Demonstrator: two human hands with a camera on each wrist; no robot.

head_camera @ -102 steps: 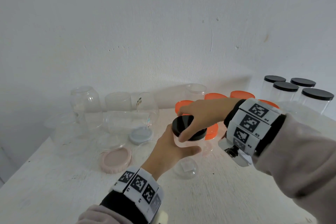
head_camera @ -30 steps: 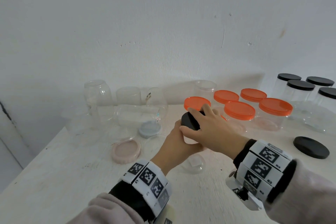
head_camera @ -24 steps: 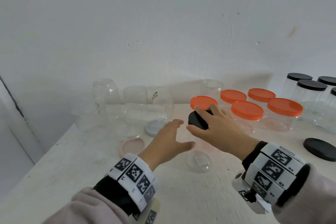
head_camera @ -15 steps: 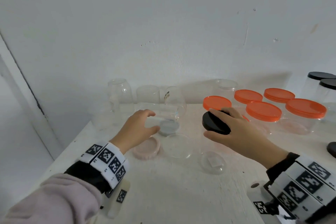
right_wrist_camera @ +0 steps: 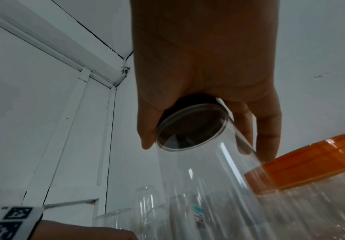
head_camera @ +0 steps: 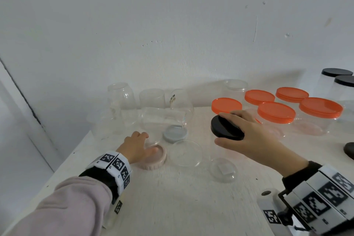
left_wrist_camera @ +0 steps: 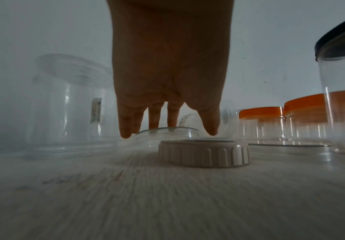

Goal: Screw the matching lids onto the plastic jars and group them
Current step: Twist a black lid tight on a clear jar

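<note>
My right hand [head_camera: 221,128] grips the black lid [head_camera: 226,127] that sits on a clear jar [head_camera: 223,168]. I hold the jar tilted just above the table's middle. In the right wrist view the right hand [right_wrist_camera: 206,151] wraps the black lid [right_wrist_camera: 192,128], seen through the clear jar [right_wrist_camera: 208,178]. My left hand [head_camera: 147,143] reaches down at the left over a pink lid [head_camera: 153,159]. Its fingers hang straight, and the fingertips [left_wrist_camera: 126,133] meet a small clear lid [left_wrist_camera: 167,132] behind the pink lid [left_wrist_camera: 204,153]. The left hand [left_wrist_camera: 167,133] holds nothing.
Several orange-lidded jars [head_camera: 275,112] stand at the back right, black-lidded jars [head_camera: 337,73] beyond them. A loose black lid [head_camera: 349,150] lies at the right edge. A grey lid [head_camera: 175,133], a clear lid [head_camera: 184,152] and open clear jars [head_camera: 120,97] lie on the left.
My left hand let go of the jar and moved left and down to the pink lid. My right hand kept the black-lidded jar and tilted it.
</note>
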